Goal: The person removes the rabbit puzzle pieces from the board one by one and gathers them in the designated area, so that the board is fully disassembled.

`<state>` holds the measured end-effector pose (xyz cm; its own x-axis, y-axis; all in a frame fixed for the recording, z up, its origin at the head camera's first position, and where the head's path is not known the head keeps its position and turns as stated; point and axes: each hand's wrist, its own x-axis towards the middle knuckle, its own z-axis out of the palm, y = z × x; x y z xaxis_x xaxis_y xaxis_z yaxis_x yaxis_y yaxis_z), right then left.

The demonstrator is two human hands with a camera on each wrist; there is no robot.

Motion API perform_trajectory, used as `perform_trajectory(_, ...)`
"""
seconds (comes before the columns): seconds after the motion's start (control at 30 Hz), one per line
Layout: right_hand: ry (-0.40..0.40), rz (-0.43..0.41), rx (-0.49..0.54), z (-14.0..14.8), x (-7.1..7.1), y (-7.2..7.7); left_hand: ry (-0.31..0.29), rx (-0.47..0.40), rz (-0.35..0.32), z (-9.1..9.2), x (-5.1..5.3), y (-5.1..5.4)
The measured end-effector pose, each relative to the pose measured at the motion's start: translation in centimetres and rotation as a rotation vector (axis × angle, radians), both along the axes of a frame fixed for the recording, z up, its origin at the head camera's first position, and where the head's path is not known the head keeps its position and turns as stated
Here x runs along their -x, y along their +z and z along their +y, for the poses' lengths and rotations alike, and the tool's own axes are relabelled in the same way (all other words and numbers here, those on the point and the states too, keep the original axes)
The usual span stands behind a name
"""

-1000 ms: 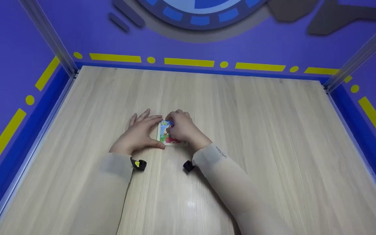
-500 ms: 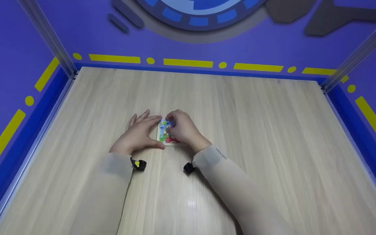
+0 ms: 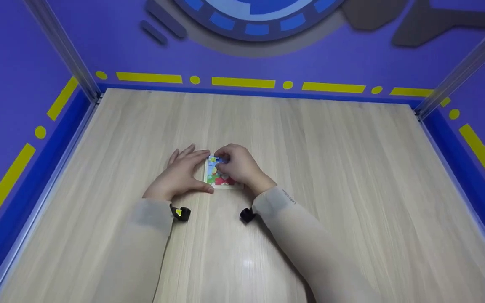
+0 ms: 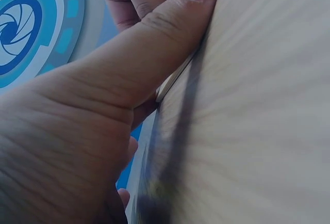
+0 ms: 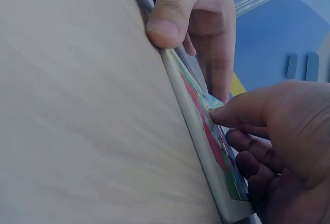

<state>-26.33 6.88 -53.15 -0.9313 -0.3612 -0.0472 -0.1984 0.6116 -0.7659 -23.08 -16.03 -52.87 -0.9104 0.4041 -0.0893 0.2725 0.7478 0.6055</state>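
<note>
A small jigsaw puzzle (image 3: 224, 182) with a pale border and a colourful picture lies flat on the wooden table. My left hand (image 3: 179, 174) holds it from the left, thumb at the near corner and forefinger at the far corner, the other fingers spread. In the left wrist view the thumb (image 4: 170, 28) lies along the board's edge. My right hand (image 3: 242, 166) is over the right part of the picture, thumb and forefinger pinching a small blue puzzle piece (image 3: 223, 160). Seen from the right wrist, the thumb (image 5: 242, 111) meets the picture; the piece is mostly hidden.
The pale wooden table (image 3: 335, 176) extends around both hands. Purple-blue panels with yellow dashes (image 3: 242, 82) enclose its back and sides, with metal posts (image 3: 67, 46) at the far corners. A black wrist camera (image 3: 180, 213) sits by the left cuff, another (image 3: 247, 215) by the right.
My right fingers have shifted slightly over the far part of the picture, uncovering a little more of it. The left hand keeps its hold; the whole view has moved slightly.
</note>
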Motion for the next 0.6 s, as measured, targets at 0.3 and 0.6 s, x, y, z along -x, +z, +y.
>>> perform_trajectory(0.3, 0.041, 0.010, -0.111, 0.2, 0.3, 0.7, -0.012, 0.003, -0.004, 0.3, 0.0, 0.0)
perform_trajectory(0.6, 0.153, -0.021, -0.091, 1.6, 1.9, 2.1, 0.001, -0.004, -0.001, 0.1, 0.0, 0.1)
